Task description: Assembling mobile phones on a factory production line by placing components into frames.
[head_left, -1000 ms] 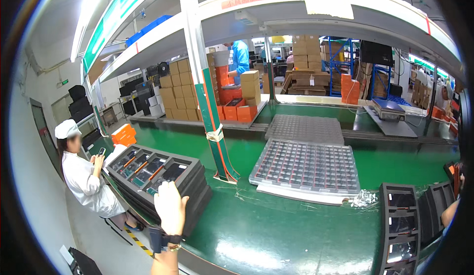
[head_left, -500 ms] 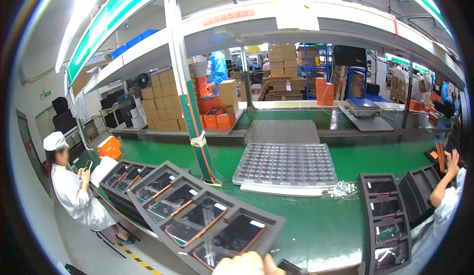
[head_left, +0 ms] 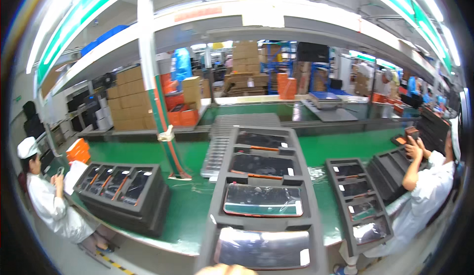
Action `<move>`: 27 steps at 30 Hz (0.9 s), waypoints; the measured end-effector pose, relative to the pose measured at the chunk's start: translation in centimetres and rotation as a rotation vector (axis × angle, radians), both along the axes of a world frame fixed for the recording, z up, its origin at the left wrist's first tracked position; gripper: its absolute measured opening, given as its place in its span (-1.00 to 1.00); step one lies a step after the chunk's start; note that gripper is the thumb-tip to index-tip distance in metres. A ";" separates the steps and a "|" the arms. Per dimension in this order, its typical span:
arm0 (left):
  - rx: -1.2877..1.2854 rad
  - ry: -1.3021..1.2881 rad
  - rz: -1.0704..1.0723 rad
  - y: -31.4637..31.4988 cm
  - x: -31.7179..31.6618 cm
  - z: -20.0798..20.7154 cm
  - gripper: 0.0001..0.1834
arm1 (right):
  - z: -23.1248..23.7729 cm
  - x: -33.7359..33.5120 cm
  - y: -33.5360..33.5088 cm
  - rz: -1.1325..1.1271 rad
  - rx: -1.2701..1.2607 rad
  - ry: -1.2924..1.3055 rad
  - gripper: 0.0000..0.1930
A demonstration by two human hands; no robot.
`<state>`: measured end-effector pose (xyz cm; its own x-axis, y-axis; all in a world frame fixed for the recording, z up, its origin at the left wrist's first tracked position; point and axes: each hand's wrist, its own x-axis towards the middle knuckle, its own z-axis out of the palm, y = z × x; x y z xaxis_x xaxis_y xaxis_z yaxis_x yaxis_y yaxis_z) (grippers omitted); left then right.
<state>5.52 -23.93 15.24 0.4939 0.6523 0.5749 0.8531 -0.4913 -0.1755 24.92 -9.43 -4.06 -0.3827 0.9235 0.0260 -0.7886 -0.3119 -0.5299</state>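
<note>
A long dark grey foam tray reaches from the lower edge up over the middle of the green bench. One row of several smartphones with dark glossy fronts and orange edges lies in its pockets, among them a phone nearest to me. My left hand is closed on the tray's near end; only its knuckles show at the lower edge. My right hand is out of view. Under the tray's far part, a clear plastic blister tray is partly covered.
Stacked foam trays with phones stand at left. To the right lies another filled foam tray; beside it a co-worker in white handles a small dark thing. Another person stands at far left. A post rises from the bench.
The held foam tray has swung from the left, beside the stack, to the middle and now points away from me. My view has turned right. The co-worker's hands have come together.
</note>
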 end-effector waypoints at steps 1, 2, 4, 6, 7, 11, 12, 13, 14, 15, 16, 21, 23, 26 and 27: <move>-0.009 -0.060 -0.011 0.4 -1.5 0.0 -0.81 | 0.1 0.7 0.5 -0.043 0.003 0.022 -0.51; -0.044 -0.073 -0.013 1.1 -3.4 -0.3 -0.80 | 0.2 1.3 1.0 -0.086 0.008 0.036 -0.51; -0.100 -0.133 -0.047 2.7 -6.3 -0.8 -0.76 | 0.2 2.8 2.0 -0.164 0.016 0.060 -0.51; -0.109 -0.194 -0.100 4.6 -9.1 -1.5 -0.76 | 0.0 4.5 2.7 -0.237 0.019 0.074 -0.51; -0.097 -0.203 -0.118 5.6 -10.3 -2.2 -0.77 | -0.5 5.5 2.3 -0.272 0.012 0.077 -0.50; -0.027 -0.076 -0.136 10.7 -13.6 -6.0 -0.79 | -0.9 8.9 2.3 -0.395 -0.007 0.147 -0.49; -0.046 -0.072 -0.134 11.5 -14.3 -7.0 -0.78 | -1.0 9.6 2.1 -0.416 -0.009 0.161 -0.49; -0.066 -0.069 -0.125 12.4 -14.8 -7.7 -0.77 | -1.2 10.2 1.9 -0.434 -0.013 0.173 -0.48; -0.114 -0.060 -0.098 13.0 -15.4 -8.4 -0.74 | -1.6 10.6 1.6 -0.451 -0.021 0.185 -0.48; -0.110 -0.060 -0.096 13.7 -16.3 -9.0 -0.74 | -1.9 10.9 1.3 -0.461 -0.030 0.188 -0.47; -0.122 -0.045 -0.096 14.6 -17.1 -9.6 -0.74 | -2.6 11.4 1.3 -0.478 -0.046 0.192 -0.47; -0.210 0.052 -0.054 17.5 -19.7 -11.9 -0.69 | 2.4 11.3 -2.1 -0.173 0.035 0.330 -0.39; -0.149 0.096 0.016 18.6 -22.2 -13.9 -0.67 | 1.0 13.4 -1.7 -0.149 -0.048 0.215 -0.44; -0.267 -0.034 0.226 16.3 -19.9 -10.7 -0.73 | 3.2 10.5 -3.6 -0.679 0.019 -0.498 -0.53; -0.274 -0.038 0.223 16.2 -18.8 -10.9 -0.73 | 3.4 10.9 -3.9 -0.680 0.014 -0.505 -0.53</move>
